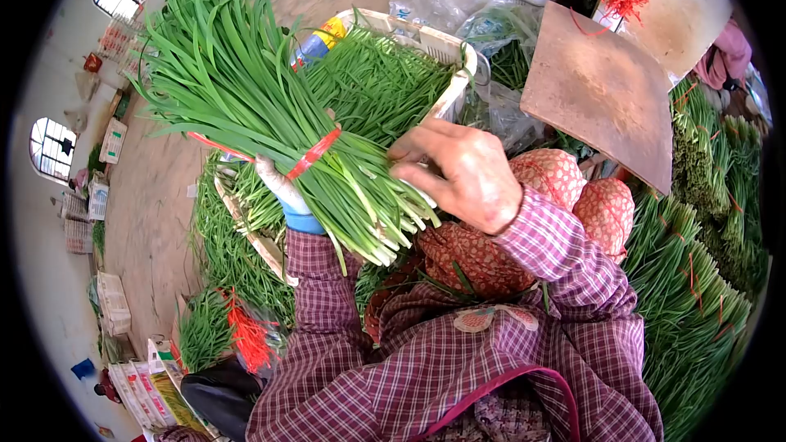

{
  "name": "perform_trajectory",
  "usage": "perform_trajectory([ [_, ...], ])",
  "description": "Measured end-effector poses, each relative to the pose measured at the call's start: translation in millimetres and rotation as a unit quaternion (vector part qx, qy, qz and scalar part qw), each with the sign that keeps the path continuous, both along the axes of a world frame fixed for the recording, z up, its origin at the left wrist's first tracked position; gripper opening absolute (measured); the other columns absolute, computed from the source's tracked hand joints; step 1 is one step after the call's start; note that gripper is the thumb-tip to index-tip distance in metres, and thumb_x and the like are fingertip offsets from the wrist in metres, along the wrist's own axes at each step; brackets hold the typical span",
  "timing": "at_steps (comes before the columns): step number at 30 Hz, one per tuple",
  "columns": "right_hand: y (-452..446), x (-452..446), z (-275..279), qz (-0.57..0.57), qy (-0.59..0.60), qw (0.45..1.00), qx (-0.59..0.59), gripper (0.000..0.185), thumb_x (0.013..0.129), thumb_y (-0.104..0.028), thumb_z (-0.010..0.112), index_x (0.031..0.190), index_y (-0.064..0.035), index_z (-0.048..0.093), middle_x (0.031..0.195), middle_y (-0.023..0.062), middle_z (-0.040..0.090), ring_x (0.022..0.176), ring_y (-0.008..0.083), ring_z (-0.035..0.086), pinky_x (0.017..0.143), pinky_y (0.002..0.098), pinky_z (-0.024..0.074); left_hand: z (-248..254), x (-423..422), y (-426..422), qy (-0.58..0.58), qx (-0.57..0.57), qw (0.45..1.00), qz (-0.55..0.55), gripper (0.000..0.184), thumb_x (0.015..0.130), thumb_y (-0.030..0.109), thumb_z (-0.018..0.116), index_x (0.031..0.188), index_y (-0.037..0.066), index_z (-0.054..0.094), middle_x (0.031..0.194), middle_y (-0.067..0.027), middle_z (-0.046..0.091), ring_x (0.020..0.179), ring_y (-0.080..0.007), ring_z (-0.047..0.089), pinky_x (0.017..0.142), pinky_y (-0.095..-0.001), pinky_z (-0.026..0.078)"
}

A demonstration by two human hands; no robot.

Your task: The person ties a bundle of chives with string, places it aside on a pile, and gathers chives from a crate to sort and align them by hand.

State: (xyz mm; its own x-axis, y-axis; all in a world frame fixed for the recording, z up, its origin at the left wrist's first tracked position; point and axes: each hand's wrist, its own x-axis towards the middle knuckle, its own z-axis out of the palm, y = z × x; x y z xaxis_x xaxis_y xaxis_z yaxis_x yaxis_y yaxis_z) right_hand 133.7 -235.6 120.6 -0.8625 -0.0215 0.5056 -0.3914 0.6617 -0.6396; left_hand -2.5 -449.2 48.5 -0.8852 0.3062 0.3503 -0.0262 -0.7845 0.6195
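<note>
with my left hand i am clasping a red-banded bundle of long green leaves, slanting over the left edge of a white plastic crate; my right hand is curling at the bundle's pale stem ends, whether pinching any i am failing to see.

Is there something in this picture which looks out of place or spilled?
Mildly: a stray green blade lies on the red patterned cloth below the right hand, apart from the banded bundle in the left hand.
</note>
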Motion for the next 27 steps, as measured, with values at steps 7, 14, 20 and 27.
perform_trajectory([
  [7, -9, -12, -4, 0.003, -0.01, 0.999, 0.041, 0.019, 0.078, -0.023, 0.068, 0.083, -0.0052, 0.065, 0.075, 0.0091, 0.064, 0.07, 0.0301, 0.065, 0.061, 0.0409, 0.0503, -3, 1, -2, -0.006, 0.007, 1.0, 0.012, 0.086, 0.08, 0.056, 0.062, 0.143, 0.007, 0.031, 0.137, -0.0198, 0.046, 0.118, -0.0425, 0.051, 0.099, -0.0568, 0.045],
  [14, 14, -15, -8, 0.179, -0.133, 0.975, -0.009, 0.023, 0.079, -0.02, 0.064, 0.073, 0.0025, 0.06, 0.063, 0.0159, 0.059, 0.059, 0.0314, 0.061, 0.057, 0.0376, 0.0466, -4, -5, -10, 0.009, -0.017, 1.0, -0.004, 0.089, 0.078, 0.055, 0.064, 0.143, 0.006, 0.031, 0.139, -0.0204, 0.043, 0.12, -0.0435, 0.048, 0.102, -0.0575, 0.042],
  [20, 55, 12, -33, 0.166, -0.169, 0.97, 0.051, 0.018, 0.075, -0.021, 0.06, 0.067, -0.0043, 0.06, 0.054, 0.007, 0.057, 0.047, 0.0234, 0.057, 0.05, 0.0363, 0.0491, 0, -14, -36, 0.004, 0.001, 1.0, 0.026, 0.087, 0.08, 0.058, 0.059, 0.144, 0.009, 0.029, 0.142, -0.0194, 0.04, 0.122, -0.0424, 0.046, 0.102, -0.0587, 0.039],
  [27, 82, 35, -59, -0.07, -0.089, 0.962, 0.25, 0.018, 0.08, -0.022, 0.069, 0.072, -0.0079, 0.062, 0.063, 0.007, 0.064, 0.049, 0.0183, 0.06, 0.046, 0.0326, 0.0493, 26, -24, -67, -0.034, -0.024, 0.983, 0.178, 0.083, 0.083, 0.069, 0.042, 0.143, 0.012, 0.034, 0.136, -0.0132, 0.048, 0.117, -0.0379, 0.051, 0.099, -0.0568, 0.042],
])
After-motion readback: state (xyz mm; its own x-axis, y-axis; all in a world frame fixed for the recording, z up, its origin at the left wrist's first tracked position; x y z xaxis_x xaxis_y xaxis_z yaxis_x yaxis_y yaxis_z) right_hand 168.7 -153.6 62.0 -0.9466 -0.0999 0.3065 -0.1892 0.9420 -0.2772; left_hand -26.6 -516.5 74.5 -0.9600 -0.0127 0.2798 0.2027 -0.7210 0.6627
